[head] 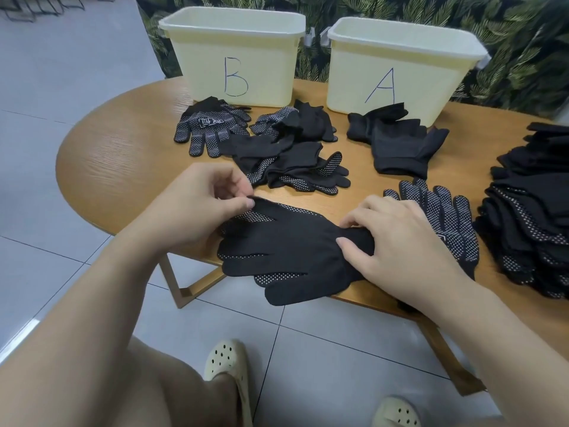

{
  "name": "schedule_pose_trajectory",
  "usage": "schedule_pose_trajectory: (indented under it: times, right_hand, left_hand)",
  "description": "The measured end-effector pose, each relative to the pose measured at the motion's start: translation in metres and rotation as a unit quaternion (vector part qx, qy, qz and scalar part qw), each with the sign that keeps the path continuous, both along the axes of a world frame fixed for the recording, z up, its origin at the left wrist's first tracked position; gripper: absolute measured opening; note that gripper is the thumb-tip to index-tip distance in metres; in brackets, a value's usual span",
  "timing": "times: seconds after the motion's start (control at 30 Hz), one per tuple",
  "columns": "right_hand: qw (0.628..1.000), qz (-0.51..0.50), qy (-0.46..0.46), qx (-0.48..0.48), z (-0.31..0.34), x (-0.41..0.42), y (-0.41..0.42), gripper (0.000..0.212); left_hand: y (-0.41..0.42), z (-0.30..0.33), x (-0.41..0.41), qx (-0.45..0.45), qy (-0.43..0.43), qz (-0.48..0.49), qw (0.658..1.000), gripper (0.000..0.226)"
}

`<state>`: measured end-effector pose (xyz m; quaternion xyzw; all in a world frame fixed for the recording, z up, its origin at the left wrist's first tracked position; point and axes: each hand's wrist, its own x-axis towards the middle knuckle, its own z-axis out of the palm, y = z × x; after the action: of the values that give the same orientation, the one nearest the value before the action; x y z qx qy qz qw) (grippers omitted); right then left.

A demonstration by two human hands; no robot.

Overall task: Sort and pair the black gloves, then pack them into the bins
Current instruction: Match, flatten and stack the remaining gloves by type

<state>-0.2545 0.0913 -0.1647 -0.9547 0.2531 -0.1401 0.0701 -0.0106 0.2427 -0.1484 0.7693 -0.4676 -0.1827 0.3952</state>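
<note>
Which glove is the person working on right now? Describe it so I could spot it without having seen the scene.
Start at the wooden table and go to its near edge, below the heaps in front of bins B and A. The glove lies flat there, fingers toward the left hand, which pinches a fingertip; the right hand rests on its cuff. Unlike the others, it is held by both hands.

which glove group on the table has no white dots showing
The plain black gloves lying just in front of the bin marked A. Every other group, including the pile before bin B, shows white dots.
</note>
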Motion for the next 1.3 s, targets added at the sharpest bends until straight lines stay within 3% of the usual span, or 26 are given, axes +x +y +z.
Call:
schedule_pose_trajectory:
  times: [0.13,0.3,0.8,0.97,1.13,1.3]
  right_hand:
    - [0.999,-0.017,-0.003,-0.04,-0.001,-0.001,0.003,0.033]
    - [0.999,-0.019,-0.036,-0.032,-0.003,0.0,0.005,0.026]
    - [0.984,-0.064,-0.145,0.082,0.0,-0.001,0.007,0.01]
    - [0.989,-0.084,-0.105,0.067,-0.011,0.005,0.003,0.01]
    - [0.991,-0.074,-0.095,0.053,-0.01,0.006,0.002,0.012]
    - [0.992,-0.071,-0.098,0.014,-0.01,0.006,0.007,0.011]
  left_hand:
    - [-0.012,0.001,-0.003,-0.04,-0.009,0.035,0.999,0.01]
    - [-0.029,-0.007,-0.007,0.006,-0.087,0.033,0.996,0.013]
    - [-0.034,-0.014,-0.006,0.023,-0.106,0.035,0.993,0.014]
    - [-0.03,-0.015,-0.004,0.019,-0.123,0.028,0.992,0.014]
    - [-0.029,-0.016,-0.006,-0.048,-0.126,0.069,0.988,0.014]
    - [-0.035,-0.021,-0.008,-0.01,-0.123,0.096,0.988,0.013]
